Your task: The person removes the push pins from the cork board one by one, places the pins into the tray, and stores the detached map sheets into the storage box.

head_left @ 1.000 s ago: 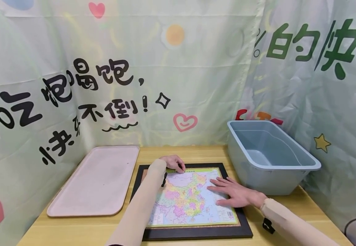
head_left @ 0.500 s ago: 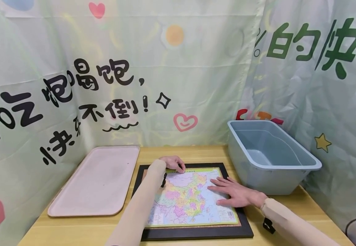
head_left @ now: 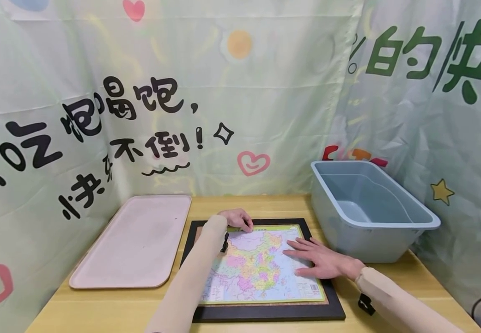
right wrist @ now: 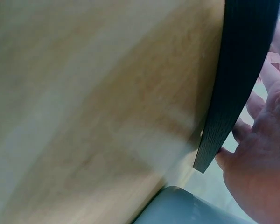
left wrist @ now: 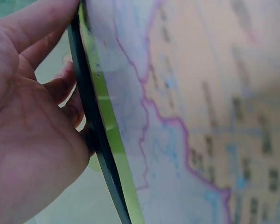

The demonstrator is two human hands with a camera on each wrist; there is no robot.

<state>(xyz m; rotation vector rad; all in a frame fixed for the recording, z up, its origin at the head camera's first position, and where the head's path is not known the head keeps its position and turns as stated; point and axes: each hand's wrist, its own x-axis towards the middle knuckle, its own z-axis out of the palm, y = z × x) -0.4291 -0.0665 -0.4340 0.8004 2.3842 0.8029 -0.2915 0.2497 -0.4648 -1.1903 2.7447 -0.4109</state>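
Thin map (head_left: 257,273), firm frame (head_left: 269,315): edges are looking like the best hold

I am seeing the map lying flat inside the dark frame, on the near middle of the table (head_left: 119,307). A pale tray (head_left: 136,245) is lying to the left, and a blue-grey bin (head_left: 361,241) is standing to the right.

The left hand (head_left: 237,219) is reaching across to the far edge, its fingertips bending down close together; whether they are pinching the map or merely touching it, I am unable to tell. The right hand (head_left: 321,260) is lying over the right side, its fingers spreading across the map and gripping nothing.

I am judging the map to be light and bendy, its smooth face perhaps a little slippery and its edges prone to creasing. So I am favouring its border, two opposite edges at once, rather than a single corner. The frame is looking stiffer and heavier; for that I am preferring the left and right bars, keeping pressure off the middle.
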